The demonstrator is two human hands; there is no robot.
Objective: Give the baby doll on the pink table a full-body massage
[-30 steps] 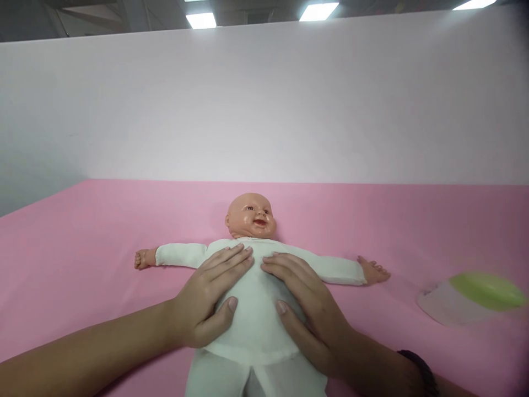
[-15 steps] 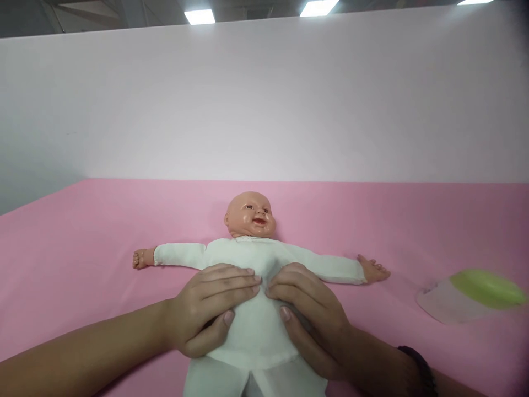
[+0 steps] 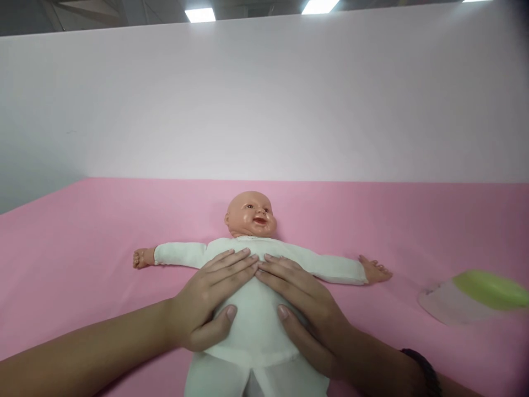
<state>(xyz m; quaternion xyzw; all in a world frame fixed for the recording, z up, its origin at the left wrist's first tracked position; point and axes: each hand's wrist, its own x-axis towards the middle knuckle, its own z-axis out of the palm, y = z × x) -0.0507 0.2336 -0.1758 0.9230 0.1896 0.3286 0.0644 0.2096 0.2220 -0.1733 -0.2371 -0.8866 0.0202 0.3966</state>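
A baby doll (image 3: 256, 331) with a white cloth body lies on its back, arms stretched out sideways and its plastic head away from me. Flat on the left side of its chest rests my left hand (image 3: 210, 300), fingers extended toward the middle, thumb apart. My right hand (image 3: 303, 306) lies on the other side of the chest in the same way, fingers stretched out. The fingertips of both hands meet near the centre of the chest. The doll's lower legs are out of the frame.
A bottle with a bright green lid (image 3: 490, 289) and a see-through body lies on the pink surface (image 3: 82, 264) at the right. Beyond that surface stands a white wall panel (image 3: 264, 99). A dark band (image 3: 421, 369) circles my right wrist.
The fingers of both hands have slid up the chest toward the doll's neck and straightened. Their tips have come together at the middle. The doll's body stays in place.
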